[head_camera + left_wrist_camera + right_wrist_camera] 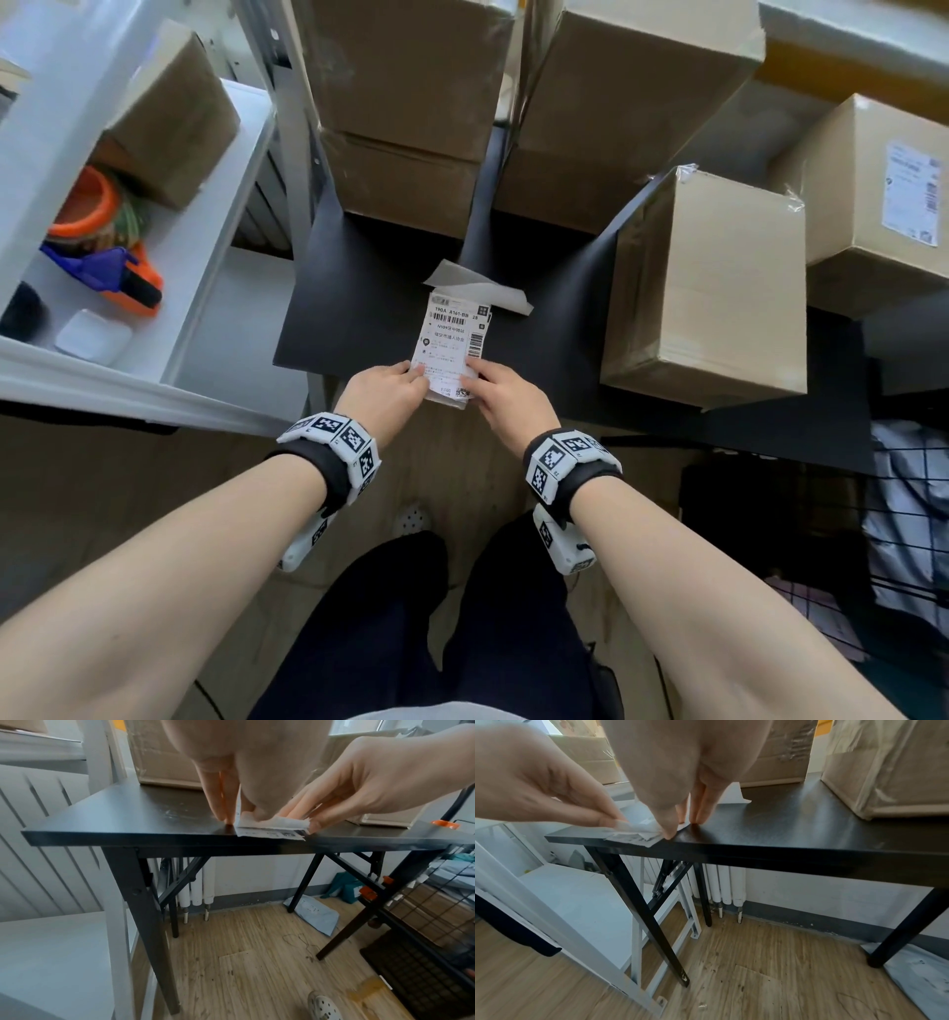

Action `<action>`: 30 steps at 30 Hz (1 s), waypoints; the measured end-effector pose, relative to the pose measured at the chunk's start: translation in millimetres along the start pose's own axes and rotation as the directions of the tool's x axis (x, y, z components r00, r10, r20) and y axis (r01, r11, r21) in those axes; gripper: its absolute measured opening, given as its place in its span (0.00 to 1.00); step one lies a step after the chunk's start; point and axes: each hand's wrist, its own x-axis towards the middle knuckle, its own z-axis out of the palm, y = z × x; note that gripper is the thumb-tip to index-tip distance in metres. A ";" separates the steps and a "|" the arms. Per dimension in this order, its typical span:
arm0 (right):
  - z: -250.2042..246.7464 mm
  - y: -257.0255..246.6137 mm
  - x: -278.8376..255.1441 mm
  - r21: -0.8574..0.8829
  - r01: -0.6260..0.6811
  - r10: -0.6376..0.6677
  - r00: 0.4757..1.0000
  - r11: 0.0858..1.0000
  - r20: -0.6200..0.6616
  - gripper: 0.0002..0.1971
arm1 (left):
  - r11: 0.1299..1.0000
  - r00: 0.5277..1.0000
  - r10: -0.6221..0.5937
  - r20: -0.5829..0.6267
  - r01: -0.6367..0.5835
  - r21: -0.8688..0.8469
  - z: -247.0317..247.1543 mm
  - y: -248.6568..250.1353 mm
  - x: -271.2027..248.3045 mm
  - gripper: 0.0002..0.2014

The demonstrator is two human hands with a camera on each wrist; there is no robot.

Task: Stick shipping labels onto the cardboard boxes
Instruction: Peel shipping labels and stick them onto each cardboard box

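Note:
A small stack of white shipping labels (452, 349) lies on the black table (359, 288), its near end at the table's front edge. My left hand (418, 377) pinches the near left corner of the top label (272, 826). My right hand (475, 372) pinches its near right corner (639, 831), and that near edge is lifted and curled off the stack. A plain cardboard box (708, 288) stands just right of the labels. Further right, another box (862, 205) carries a label (911, 192). Two tall box stacks (411, 103) (631, 103) stand behind.
A peeled backing sheet (477, 288) lies just beyond the labels. To the left, a white shelf (215, 267) holds an orange and blue tape dispenser (118, 267) and a box (174, 118). A black wire rack (898, 514) stands at the right, beside the table.

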 end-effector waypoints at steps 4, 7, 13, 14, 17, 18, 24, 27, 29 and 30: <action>-8.4 -5.0 -2.3 -0.058 0.004 -0.002 1.000 0.998 0.030 0.15 | 0.993 0.996 -0.092 0.014 0.093 -0.069 -0.7 -0.2 2.7 0.13; -12.4 -5.5 -1.4 -0.031 -0.003 0.004 1.000 1.000 0.017 0.14 | 0.974 0.979 -0.179 0.098 0.190 -0.125 -11.4 1.1 2.6 0.01; -32.5 -9.2 -2.8 0.144 -0.044 0.059 0.993 0.989 -0.101 0.11 | 0.967 0.982 -0.162 0.098 0.178 -0.183 -33.3 0.9 5.7 0.17; -35.9 -9.4 -3.5 0.168 -0.054 0.075 0.989 0.984 -0.126 0.10 | 0.967 0.981 -0.163 0.103 0.179 -0.182 -35.8 0.8 6.2 0.17; -45.0 -8.8 -6.2 0.176 -0.078 0.112 0.976 0.981 -0.189 0.08 | 0.969 0.985 -0.167 0.053 0.173 -0.177 -43.4 2.3 9.0 0.12; -48.4 -8.4 -7.3 0.171 -0.091 0.124 0.972 0.981 -0.199 0.08 | 0.966 0.983 -0.181 0.031 0.184 -0.182 -46.3 3.3 10.0 0.12; -74.7 -13.7 -14.5 0.085 -0.102 0.119 0.965 0.991 -0.232 0.08 | 0.965 0.979 -0.186 -0.079 0.167 -0.201 -76.2 10.4 17.2 0.14; -90.9 -25.3 -13.9 0.085 -0.040 0.064 0.955 0.996 -0.289 0.09 | 0.974 0.979 -0.162 -0.121 0.139 -0.178 -96.9 14.4 22.1 0.14; -101.1 -32.9 -12.5 0.093 -0.008 0.037 0.948 0.996 -0.317 0.10 | 0.978 0.979 -0.148 -0.141 0.124 -0.168 -110.1 15.7 25.0 0.14; -106.1 -36.0 -12.5 0.092 0.010 0.021 0.943 0.996 -0.333 0.10 | 0.980 0.979 -0.144 -0.142 0.121 -0.159 -116.4 16.0 26.3 0.13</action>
